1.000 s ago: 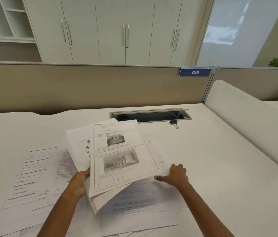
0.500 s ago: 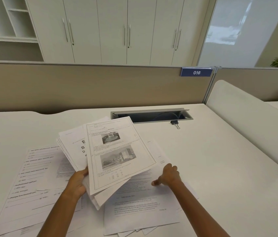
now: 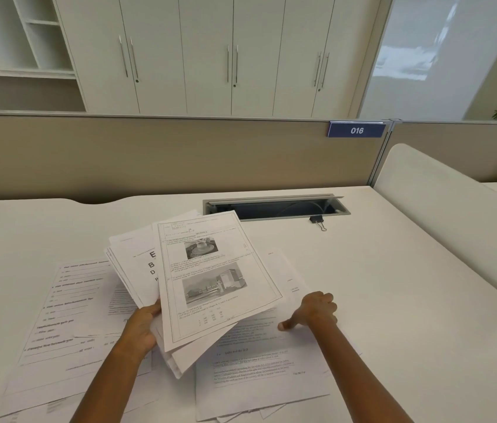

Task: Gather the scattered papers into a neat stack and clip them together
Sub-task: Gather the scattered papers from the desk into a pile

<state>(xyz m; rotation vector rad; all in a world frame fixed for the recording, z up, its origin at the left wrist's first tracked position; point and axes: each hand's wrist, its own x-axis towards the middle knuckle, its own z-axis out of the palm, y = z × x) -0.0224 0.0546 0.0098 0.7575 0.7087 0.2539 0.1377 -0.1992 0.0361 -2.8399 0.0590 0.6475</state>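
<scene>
Left hand: the left hand [image 3: 143, 328] grips a fanned bundle of papers [image 3: 216, 279] by its near left corner. The thumb lies on the left edge, and the fingers are hidden beneath the sheets.
Bundle: it is raised off the counter [image 3: 409, 285] and tilted, with the sheets splayed out of line. The top page carries two grey photographs and printed text.
Right hand: the right hand [image 3: 317, 309] sits knuckles up on a printed sheet [image 3: 259, 364] at near centre. Its fingers are curled and its thumb stretches left, with the tip on the paper. I cannot tell whether the fingers pinch anything.
Loose sheets: several forms [image 3: 67, 315] lie flat and overlapping on the near left of the counter, partly under the bundle. More sheets lie beneath the printed sheet, their corners poking out at its near edge.
Binder clip: the black binder clip [image 3: 317, 221] rests on the counter just near of the cable tray opening [image 3: 274, 206], well apart from both hands.
Far side: a beige partition [image 3: 149, 154] bears a blue plate reading 016 [image 3: 357, 130], with white cupboards [image 3: 232, 56] behind it.
</scene>
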